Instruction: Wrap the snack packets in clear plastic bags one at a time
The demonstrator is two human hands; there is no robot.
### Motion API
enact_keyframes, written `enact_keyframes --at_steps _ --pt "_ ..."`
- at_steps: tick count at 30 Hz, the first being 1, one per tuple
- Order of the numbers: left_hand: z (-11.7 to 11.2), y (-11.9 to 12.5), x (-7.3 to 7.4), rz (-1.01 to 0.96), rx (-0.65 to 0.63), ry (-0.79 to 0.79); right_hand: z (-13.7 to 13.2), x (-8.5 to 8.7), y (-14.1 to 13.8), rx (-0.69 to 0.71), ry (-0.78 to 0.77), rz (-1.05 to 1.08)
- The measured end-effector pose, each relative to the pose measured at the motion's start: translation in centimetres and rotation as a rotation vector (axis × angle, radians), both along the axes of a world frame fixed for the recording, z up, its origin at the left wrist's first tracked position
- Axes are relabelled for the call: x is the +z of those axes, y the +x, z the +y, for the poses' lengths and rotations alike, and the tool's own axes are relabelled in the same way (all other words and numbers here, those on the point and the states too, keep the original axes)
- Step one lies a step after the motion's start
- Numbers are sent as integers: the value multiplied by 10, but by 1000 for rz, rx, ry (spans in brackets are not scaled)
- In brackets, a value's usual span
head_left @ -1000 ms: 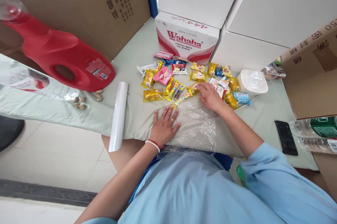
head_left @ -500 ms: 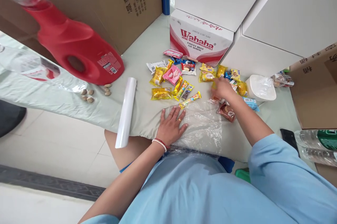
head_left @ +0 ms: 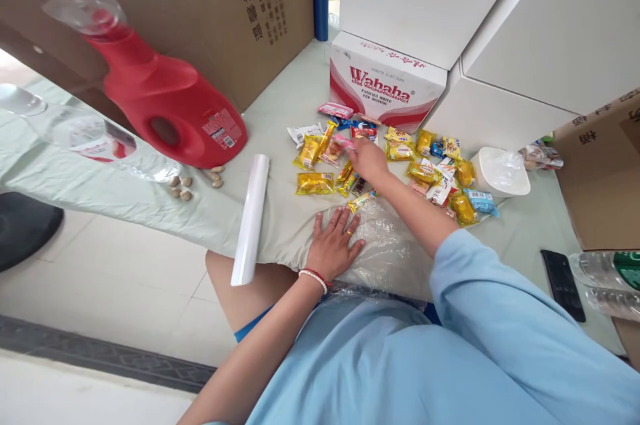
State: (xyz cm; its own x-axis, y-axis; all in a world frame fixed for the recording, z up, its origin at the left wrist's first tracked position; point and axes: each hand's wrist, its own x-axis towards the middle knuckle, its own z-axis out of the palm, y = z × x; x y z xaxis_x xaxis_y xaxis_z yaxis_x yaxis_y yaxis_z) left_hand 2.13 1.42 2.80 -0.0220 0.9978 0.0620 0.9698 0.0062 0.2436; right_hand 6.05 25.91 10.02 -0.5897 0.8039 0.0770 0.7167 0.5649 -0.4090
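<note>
My left hand (head_left: pixel 334 245) lies flat with fingers spread, on the tablecloth at the edge of a sheet of clear plastic film (head_left: pixel 387 255). My right hand (head_left: pixel 369 160) reaches over the left group of snacks, its fingers closed on a pink snack packet (head_left: pixel 343 141). Under that packet a brownish wrapped snack (head_left: pixel 330 154) shows. Around it lie yellow-wrapped snacks (head_left: pixel 314 183), a white packet (head_left: pixel 305 133) and slim bars (head_left: pixel 361 201), partly covered by my right hand and arm. More snacks, with a light blue packet (head_left: pixel 481 202), sit beyond my right forearm.
A white roll (head_left: pixel 250 222) lies left of my hand. Further left are a red jug (head_left: pixel 175 98), a clear bottle (head_left: pixel 95 138) and several brown nuts or stones (head_left: pixel 185 195). A Wahaha carton (head_left: pixel 385 82) stands behind; a white bowl (head_left: pixel 500 178) and phone (head_left: pixel 563 285) are at right.
My right hand has moved left from the right-hand snacks and lifted the pink packet off the cloth. My left hand stays flat. The view has shifted slightly.
</note>
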Motion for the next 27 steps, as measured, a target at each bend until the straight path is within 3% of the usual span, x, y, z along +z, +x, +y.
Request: enact_keyframes --at_steps 2,3,5,7,9,12,15,18,21,23,27 --pt "-1 -1 1 -12 -1 6 -7 12 41 -82 -51 215" --pt "-1 -1 1 -18 -1 10 -16 17 64 -117 -150 330" --pt "-1 -2 2 -33 -3 11 -43 21 110 -172 -503 538" --pt "-1 -3 2 -54 -8 3 -81 16 147 -262 -786 634" --pt "0 -3 1 -71 -13 -8 -120 4 171 -342 -916 622" --pt "0 -4 0 -82 -15 -13 -155 -5 189 -302 -924 360" --pt "0 -5 0 -92 -23 -19 -143 10 192 -170 -573 -196" --pt "0 -6 0 -104 -27 -14 -89 39 172 -113 -191 -556" --pt "-1 -6 0 -113 -16 -11 -19 55 113 23 -76 -565" --pt "-1 -6 1 -117 -9 -16 26 51 57 82 37 -469" --pt "0 -6 4 -116 -1 -25 98 18 -54 198 183 -280"
